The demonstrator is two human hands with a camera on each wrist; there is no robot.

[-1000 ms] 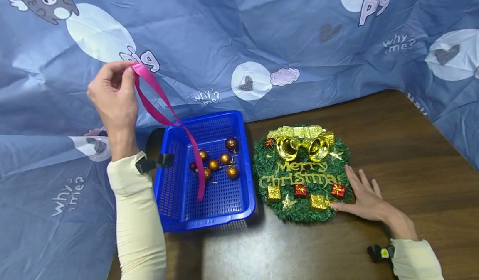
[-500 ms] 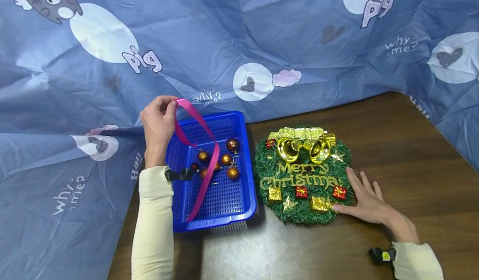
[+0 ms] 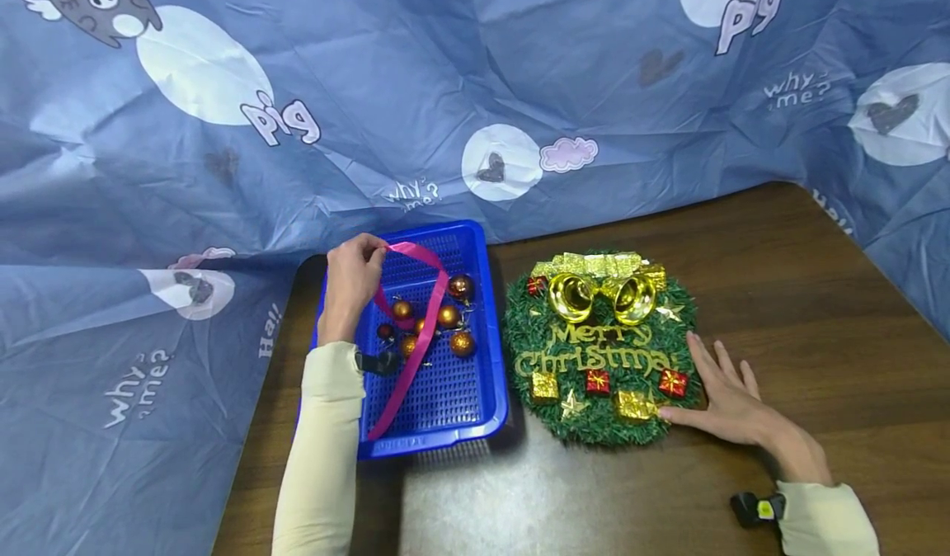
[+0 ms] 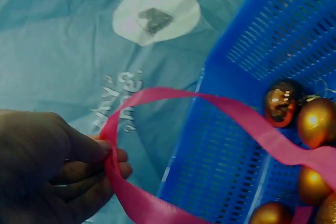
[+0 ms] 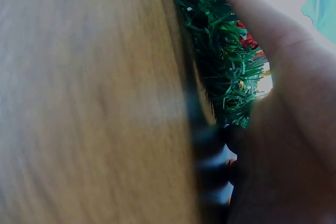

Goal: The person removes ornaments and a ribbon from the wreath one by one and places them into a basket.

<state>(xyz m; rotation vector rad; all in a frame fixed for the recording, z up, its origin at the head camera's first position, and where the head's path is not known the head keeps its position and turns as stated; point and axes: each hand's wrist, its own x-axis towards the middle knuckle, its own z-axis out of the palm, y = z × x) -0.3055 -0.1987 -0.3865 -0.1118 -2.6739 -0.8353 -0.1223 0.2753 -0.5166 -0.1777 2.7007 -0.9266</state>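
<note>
My left hand (image 3: pixel 355 274) pinches one end of a pink ribbon (image 3: pixel 416 343) over the back left of a blue plastic basket (image 3: pixel 475 412). The ribbon (image 4: pixel 231 124) loops down and trails across the basket floor. Several copper-coloured baubles (image 3: pixel 445 317) lie in the basket under the ribbon. A green "Merry Christmas" wreath (image 3: pixel 601 346) with gold bells lies flat on the brown table right of the basket. My right hand (image 3: pixel 723 395) rests flat on the table, its fingers straight and its thumb touching the wreath's lower right edge (image 5: pixel 226 61).
A blue printed cloth (image 3: pixel 475 86) hangs behind the table and drapes over its left side. The brown wooden table (image 3: pixel 816 308) stretches to the right of the wreath. A small black device (image 3: pixel 755 506) is strapped at my right wrist.
My left hand has come down and to the right with the ribbon, from high above the cloth to just over the basket. The ribbon now lies slacker in the basket. The right hand has stayed put.
</note>
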